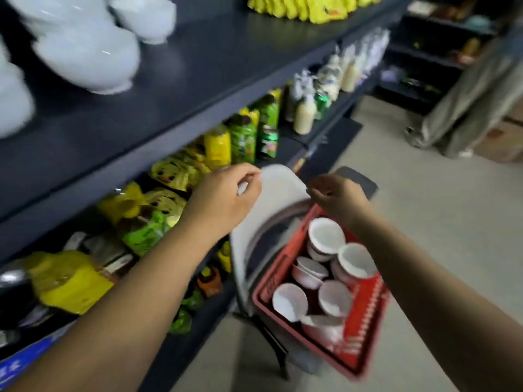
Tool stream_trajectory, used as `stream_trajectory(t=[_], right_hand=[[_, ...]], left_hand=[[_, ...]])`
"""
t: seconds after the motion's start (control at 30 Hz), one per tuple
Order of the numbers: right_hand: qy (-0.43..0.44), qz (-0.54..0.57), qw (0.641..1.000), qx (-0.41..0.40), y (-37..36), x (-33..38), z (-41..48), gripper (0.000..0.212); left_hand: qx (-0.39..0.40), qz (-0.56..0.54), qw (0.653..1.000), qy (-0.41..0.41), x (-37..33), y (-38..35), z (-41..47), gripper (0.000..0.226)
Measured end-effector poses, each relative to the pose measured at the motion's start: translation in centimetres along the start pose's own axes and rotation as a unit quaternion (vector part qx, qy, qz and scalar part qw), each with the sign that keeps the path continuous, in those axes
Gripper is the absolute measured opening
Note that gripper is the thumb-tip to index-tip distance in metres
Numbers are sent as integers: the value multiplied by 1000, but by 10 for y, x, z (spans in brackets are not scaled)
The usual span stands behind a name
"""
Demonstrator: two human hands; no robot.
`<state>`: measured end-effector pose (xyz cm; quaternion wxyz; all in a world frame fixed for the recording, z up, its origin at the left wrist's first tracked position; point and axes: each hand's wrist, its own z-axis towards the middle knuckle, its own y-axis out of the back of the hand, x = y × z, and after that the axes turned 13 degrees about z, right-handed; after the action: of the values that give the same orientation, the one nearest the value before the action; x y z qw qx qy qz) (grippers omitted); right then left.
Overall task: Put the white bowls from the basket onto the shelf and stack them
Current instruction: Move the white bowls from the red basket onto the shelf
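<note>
Red plastic basket (365,346): nearest thing, low and right of centre; it sits on a grey chair (243,250) whose curved backrest rises on its shelf side; the frame is blurred
White bowls in the basket (334,298): several small round white bowls, some nested in pairs, some tilted on their sides; all lie inside the basket walls
Right hand (336,196): above the far end of the basket; grip is pinched on the right rim of a larger white bowl (283,185); fingers curled tight
Left hand (226,199): left of the basket, on its shelf side; grip is pinched on the left rim of that same bowl, a white edge showing between the fingers
Held bowl: lifted clear above the far end of the basket, between both hands, tilted with its opening towards the viewer
Lower shelves: left of the basket; yellow and green snack packets (158,210); pale bottles (304,114) farther along
Dark grey top shelf (198,69): up and left of the basket, well apart; stacked glossy white bowls (85,55) stand on it at its left; yellow packets (311,7) at its far end
</note>
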<state>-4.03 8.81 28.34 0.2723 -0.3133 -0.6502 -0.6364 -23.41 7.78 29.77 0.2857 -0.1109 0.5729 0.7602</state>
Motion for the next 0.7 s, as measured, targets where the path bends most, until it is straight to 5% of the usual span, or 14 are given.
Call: stream_trajectory(t=[0.37, 0.7], right_hand=[[-268, 18, 962, 56, 21, -256, -23, 31], [-273, -83, 951, 120, -3, -367, 76, 46]], left_hand=[[278, 5, 954, 108, -30, -212, -31, 22], [298, -24, 914, 274, -8, -364, -13, 30]])
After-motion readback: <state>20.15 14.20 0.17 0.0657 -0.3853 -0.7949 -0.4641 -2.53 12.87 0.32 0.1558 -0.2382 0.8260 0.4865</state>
